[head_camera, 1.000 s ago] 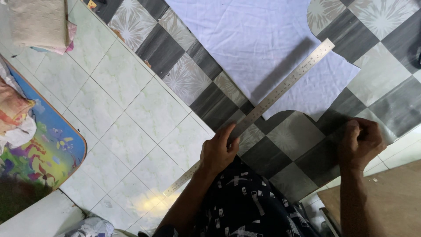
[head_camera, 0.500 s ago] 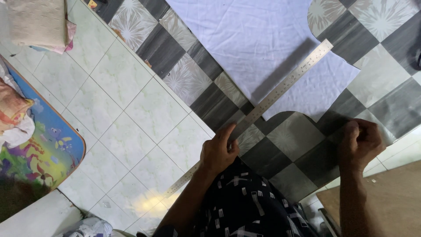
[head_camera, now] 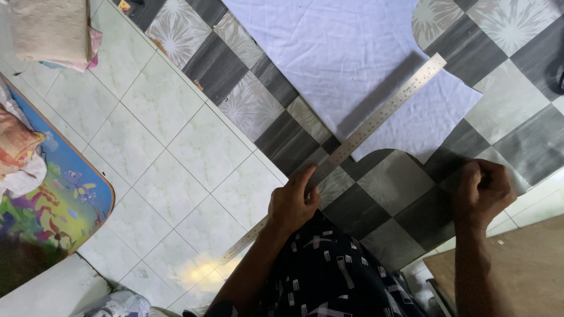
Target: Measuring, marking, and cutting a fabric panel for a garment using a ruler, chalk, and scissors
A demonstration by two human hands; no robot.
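While the left hand (head_camera: 292, 202) presses flat on the long steel ruler (head_camera: 364, 132), fingers spread narrow over its near half, the right hand (head_camera: 482, 191) is curled shut beside it, and I cannot tell what it grips, if anything. Beyond the left fingertips the ruler runs diagonally up across the pale lilac cloth (head_camera: 346, 53) on the checkered floor (head_camera: 517, 141). Judging by this, steady downward weight should keep the edge from pivoting.
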